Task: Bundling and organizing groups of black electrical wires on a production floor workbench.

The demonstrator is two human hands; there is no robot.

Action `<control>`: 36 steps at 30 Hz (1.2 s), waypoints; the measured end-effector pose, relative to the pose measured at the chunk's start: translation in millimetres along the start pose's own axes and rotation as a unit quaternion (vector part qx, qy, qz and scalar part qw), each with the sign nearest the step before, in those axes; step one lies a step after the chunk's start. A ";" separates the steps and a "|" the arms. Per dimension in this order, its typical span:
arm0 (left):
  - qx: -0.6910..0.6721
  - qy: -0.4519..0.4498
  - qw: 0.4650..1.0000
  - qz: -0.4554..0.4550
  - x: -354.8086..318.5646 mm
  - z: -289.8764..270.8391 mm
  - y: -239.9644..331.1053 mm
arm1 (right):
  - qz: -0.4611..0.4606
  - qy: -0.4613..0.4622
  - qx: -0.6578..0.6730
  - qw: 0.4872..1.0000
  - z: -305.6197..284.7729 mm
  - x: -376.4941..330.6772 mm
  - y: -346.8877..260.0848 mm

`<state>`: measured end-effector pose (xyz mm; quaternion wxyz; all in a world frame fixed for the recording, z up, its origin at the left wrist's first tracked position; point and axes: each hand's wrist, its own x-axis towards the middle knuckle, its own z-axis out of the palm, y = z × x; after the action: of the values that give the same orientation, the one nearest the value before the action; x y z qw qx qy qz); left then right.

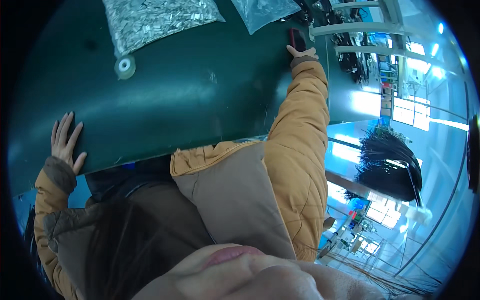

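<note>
My left hand [65, 142] lies flat on the green work table [165, 107] near its front edge, fingers stretched out and holding nothing. My right arm reaches far across to the table's back right. There my right hand [303, 52] grips the near end of a dark phone [298, 39] with a red edge. My thumb is on its left side, and the other fingers are partly hidden. A clear bag of small shiny silver pieces [162, 25] sits at the far left, with a roll of tape [125, 66] by its lower corner.
Another clear plastic bag [265, 11] lies at the far middle. Pale rack bars [357, 28] with dark cables [350, 62] stand right of my right hand. A thick bundle of black cables [387, 165] hangs further right, beyond my sleeve.
</note>
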<state>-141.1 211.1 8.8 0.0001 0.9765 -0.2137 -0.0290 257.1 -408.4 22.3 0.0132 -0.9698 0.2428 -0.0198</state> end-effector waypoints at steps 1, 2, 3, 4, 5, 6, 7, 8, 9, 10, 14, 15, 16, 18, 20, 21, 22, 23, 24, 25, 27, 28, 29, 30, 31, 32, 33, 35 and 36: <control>-0.004 -0.003 1.000 0.005 3.4 5.3 -1.1 | 0.005 -0.002 -0.005 1.000 -1.8 18.7 4.8; -0.007 -0.001 1.000 0.002 0.1 1.9 -2.4 | -0.011 -0.067 0.006 0.998 -2.7 33.7 1.6; -0.012 0.001 1.000 0.003 -1.9 -0.7 -3.9 | -0.023 -0.131 0.016 0.991 -1.2 44.9 0.2; -0.021 -0.013 1.000 0.013 -2.0 2.7 -5.0 | -0.012 -0.143 0.007 0.990 1.2 44.4 1.2; -0.022 -0.002 1.000 0.011 -0.4 3.0 -5.3 | -0.055 -0.131 0.037 0.989 0.9 41.7 -0.8; -0.024 0.008 1.000 0.011 0.9 4.5 -5.8 | -0.096 -0.119 0.067 0.986 6.7 40.6 0.9; -0.022 0.030 0.999 0.013 4.5 9.7 -8.0 | -0.099 -0.023 0.054 0.993 14.4 48.1 10.6; -0.019 0.036 0.999 0.017 1.1 10.9 -9.6 | -0.082 -0.035 0.051 0.995 20.7 45.6 11.1; 0.004 0.058 0.998 0.009 0.6 14.0 -6.1 | -0.099 -0.058 0.098 0.989 19.2 44.0 5.1; 0.004 0.049 0.998 0.027 5.0 10.0 -7.5 | -0.113 -0.073 0.148 0.980 16.1 43.8 3.3; 0.066 0.089 0.993 0.042 9.8 29.0 -11.4 | -0.093 0.006 0.145 0.985 20.4 36.7 8.6; 0.081 0.090 0.992 0.045 8.3 28.1 -12.0 | -0.087 0.000 0.150 0.985 18.1 29.3 4.5; 0.096 0.099 0.989 0.050 10.3 29.0 -15.1 | -0.080 0.001 0.153 0.985 9.0 25.8 3.1; 0.116 0.101 0.986 0.071 3.0 40.0 -25.5 | -0.077 0.005 0.150 0.986 10.1 20.7 3.9; 0.130 0.137 0.977 0.095 5.2 46.7 -30.0 | -0.042 -0.009 0.107 0.993 7.9 11.3 1.6; 0.127 0.141 0.977 0.095 4.5 49.3 -31.4 | -0.029 -0.022 0.109 0.993 7.3 8.0 1.3; 0.134 0.139 0.977 0.095 2.9 49.7 -33.4 | -0.027 -0.020 0.108 0.994 7.2 3.7 -1.4; 0.139 0.138 0.976 0.095 2.0 50.0 -34.8 | -0.009 -0.027 0.115 0.993 5.6 -0.4 -4.4; 0.143 0.134 0.976 0.095 0.9 51.3 -37.3 | 0.009 -0.032 0.122 0.992 3.2 -3.5 -6.7; 0.140 0.126 0.978 0.094 1.1 52.6 -38.7 | 0.019 -0.040 0.114 0.993 3.7 -5.1 -7.3; 0.138 0.107 0.981 0.090 0.8 53.3 -41.8 | 0.028 -0.028 0.102 0.994 6.7 -3.8 -8.2; 0.136 0.099 0.982 0.086 -1.9 53.5 -39.5 | 0.029 -0.025 0.090 0.995 9.6 -6.2 -8.9; 0.137 0.090 0.983 0.083 -4.1 54.0 -40.4 | 0.048 -0.043 0.084 0.994 3.7 -9.3 -14.2; 0.137 0.082 0.984 0.084 -7.6 53.6 -43.6 | 0.051 -0.041 0.086 0.994 5.8 -12.9 -13.4; 0.134 0.073 0.985 0.080 -7.9 53.5 -42.9 | 0.049 -0.031 0.094 0.994 6.7 -11.7 -11.0; 0.130 0.065 0.986 0.078 -8.7 54.4 -42.9 | 0.047 -0.022 0.101 0.994 7.3 -10.1 -7.3; 0.128 0.059 0.987 0.076 -8.9 56.5 -40.1 | 0.048 -0.019 0.103 0.993 4.6 -7.4 -4.9; 0.122 0.041 0.989 0.072 -14.4 56.0 -41.0 | 0.071 -0.036 0.117 0.990 -0.1 -8.0 -6.6; 0.121 0.030 0.990 0.068 -18.5 55.1 -37.3 | 0.072 -0.038 0.123 0.989 4.0 -11.7 -3.8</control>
<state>-145.5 253.4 -45.7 -0.1099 0.9528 -0.2819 0.0266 248.7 -399.5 18.0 0.1426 -0.9408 0.3074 -0.0114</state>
